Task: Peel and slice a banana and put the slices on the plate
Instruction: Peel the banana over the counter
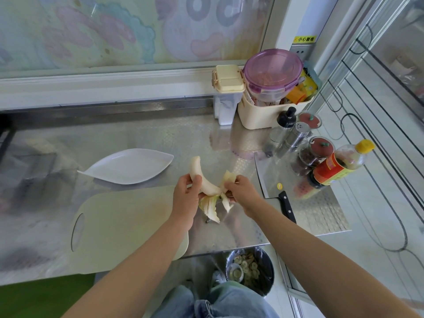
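Your left hand (187,198) has its grip curled round the lower half of the banana (197,171), whose bare tip points up and away from you. Your right hand (243,193) pinches a strip of peel (212,208) near the base, and other strips hang down between both hands. You hold it all above the metal surface (160,138), just off the right edge of the cutting board (124,228). The white plate (128,167) lies beyond the board. The cleaver (268,177) lies flat to your right, handle towards you.
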Demonstrator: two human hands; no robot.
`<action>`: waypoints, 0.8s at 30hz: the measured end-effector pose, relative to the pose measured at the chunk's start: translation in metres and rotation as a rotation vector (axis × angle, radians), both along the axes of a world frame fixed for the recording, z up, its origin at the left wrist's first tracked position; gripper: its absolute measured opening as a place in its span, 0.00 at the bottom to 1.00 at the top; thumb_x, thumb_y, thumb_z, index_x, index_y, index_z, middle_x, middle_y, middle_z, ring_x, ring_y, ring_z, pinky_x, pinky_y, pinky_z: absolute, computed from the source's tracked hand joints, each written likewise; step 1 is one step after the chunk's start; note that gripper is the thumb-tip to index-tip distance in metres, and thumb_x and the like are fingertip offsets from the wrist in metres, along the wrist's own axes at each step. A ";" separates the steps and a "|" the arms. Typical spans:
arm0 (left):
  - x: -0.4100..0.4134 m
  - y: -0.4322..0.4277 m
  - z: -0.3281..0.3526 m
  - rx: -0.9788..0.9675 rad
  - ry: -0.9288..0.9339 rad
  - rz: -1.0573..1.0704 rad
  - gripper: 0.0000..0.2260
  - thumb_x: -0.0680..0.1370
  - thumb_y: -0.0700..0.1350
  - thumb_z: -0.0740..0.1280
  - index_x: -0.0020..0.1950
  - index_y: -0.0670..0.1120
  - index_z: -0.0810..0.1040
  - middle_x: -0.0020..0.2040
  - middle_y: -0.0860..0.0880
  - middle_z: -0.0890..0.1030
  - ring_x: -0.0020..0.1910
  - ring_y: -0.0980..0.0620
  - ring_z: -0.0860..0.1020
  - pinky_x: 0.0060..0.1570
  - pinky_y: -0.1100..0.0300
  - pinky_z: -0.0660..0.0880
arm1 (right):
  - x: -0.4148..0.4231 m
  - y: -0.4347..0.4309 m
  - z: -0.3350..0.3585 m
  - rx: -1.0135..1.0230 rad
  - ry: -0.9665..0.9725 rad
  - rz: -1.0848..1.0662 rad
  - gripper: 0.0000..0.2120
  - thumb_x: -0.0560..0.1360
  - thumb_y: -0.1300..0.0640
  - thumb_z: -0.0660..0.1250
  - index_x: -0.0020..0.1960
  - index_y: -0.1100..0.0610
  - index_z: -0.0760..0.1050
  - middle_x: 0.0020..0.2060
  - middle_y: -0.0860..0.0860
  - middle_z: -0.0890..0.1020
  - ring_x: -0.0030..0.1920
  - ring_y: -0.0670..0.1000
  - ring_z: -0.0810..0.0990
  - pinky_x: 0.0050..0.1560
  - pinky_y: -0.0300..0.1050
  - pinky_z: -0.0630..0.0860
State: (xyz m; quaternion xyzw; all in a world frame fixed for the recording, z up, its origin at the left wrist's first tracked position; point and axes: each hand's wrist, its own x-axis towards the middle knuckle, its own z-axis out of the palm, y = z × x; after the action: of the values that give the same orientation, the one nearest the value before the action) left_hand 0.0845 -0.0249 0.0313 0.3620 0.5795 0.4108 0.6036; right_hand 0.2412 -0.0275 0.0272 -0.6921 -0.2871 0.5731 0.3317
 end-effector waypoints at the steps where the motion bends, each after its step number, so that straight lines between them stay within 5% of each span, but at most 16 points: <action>1: 0.000 0.000 0.000 -0.001 -0.005 0.017 0.15 0.81 0.47 0.63 0.61 0.37 0.72 0.57 0.37 0.77 0.55 0.43 0.81 0.55 0.49 0.79 | 0.000 0.001 -0.002 -0.026 0.002 -0.059 0.03 0.78 0.63 0.59 0.49 0.60 0.71 0.42 0.58 0.80 0.37 0.52 0.81 0.33 0.40 0.77; 7: 0.007 -0.003 0.004 0.006 -0.047 0.089 0.14 0.81 0.44 0.63 0.62 0.37 0.70 0.56 0.41 0.76 0.56 0.46 0.80 0.52 0.55 0.79 | 0.001 0.000 -0.005 -0.116 0.004 -0.166 0.14 0.79 0.54 0.62 0.56 0.64 0.73 0.44 0.58 0.81 0.39 0.54 0.81 0.34 0.43 0.77; 10: 0.010 -0.002 0.005 0.004 -0.063 0.105 0.14 0.80 0.44 0.65 0.62 0.37 0.69 0.56 0.43 0.76 0.57 0.47 0.79 0.56 0.52 0.79 | 0.002 -0.003 0.003 -0.070 0.107 0.063 0.22 0.73 0.44 0.69 0.52 0.63 0.78 0.41 0.54 0.83 0.37 0.48 0.81 0.35 0.35 0.75; 12: 0.011 -0.001 0.005 0.005 -0.065 0.095 0.16 0.79 0.44 0.66 0.61 0.37 0.70 0.57 0.41 0.76 0.56 0.47 0.79 0.55 0.52 0.79 | 0.001 -0.004 0.003 -0.022 0.064 0.175 0.21 0.69 0.47 0.74 0.54 0.61 0.77 0.44 0.52 0.83 0.39 0.44 0.81 0.36 0.32 0.74; 16: 0.013 -0.002 0.009 0.005 -0.104 0.124 0.13 0.79 0.42 0.66 0.61 0.39 0.70 0.53 0.48 0.74 0.53 0.54 0.79 0.49 0.59 0.80 | 0.004 -0.003 -0.005 -0.010 0.028 0.150 0.33 0.62 0.49 0.79 0.60 0.58 0.69 0.52 0.55 0.81 0.49 0.51 0.81 0.44 0.42 0.76; 24: 0.016 -0.003 0.013 0.055 -0.118 0.106 0.12 0.78 0.42 0.67 0.58 0.40 0.70 0.53 0.47 0.75 0.55 0.52 0.79 0.51 0.56 0.80 | 0.008 0.002 -0.005 -0.009 0.057 0.167 0.22 0.71 0.63 0.70 0.62 0.55 0.68 0.49 0.55 0.79 0.44 0.52 0.79 0.48 0.48 0.76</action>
State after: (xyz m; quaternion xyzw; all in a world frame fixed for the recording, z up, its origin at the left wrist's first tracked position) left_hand 0.1001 -0.0280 0.0445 0.3225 0.5497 0.4788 0.6038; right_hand 0.2491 -0.0256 0.0222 -0.6507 -0.3319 0.6194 0.2876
